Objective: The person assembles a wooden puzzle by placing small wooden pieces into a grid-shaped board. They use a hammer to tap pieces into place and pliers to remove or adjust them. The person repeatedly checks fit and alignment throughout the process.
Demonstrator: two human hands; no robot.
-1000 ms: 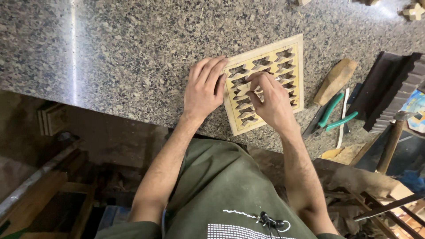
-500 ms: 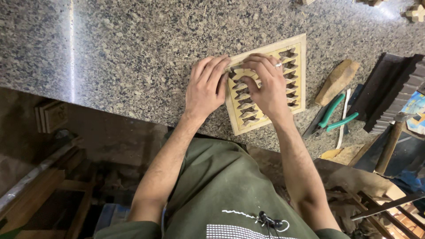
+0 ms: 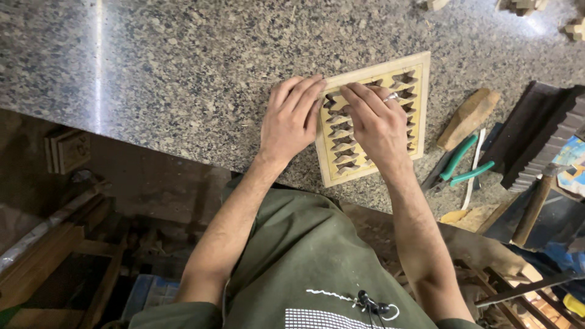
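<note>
Now, nearest me, my left hand [image 3: 291, 125] lies flat on the granite table [image 3: 183, 67], its grip spread loose, fingertips touching the left edge of the carved wooden panel [image 3: 420, 67] as before. My right hand [image 3: 379, 125] rests on the panel's lattice, fingers extended and holding nothing; half a second ago it sat a little higher. The panel lies flat near the table's front edge, unmoved. Green-handled pliers [image 3: 457, 167] lie just right of it.
</note>
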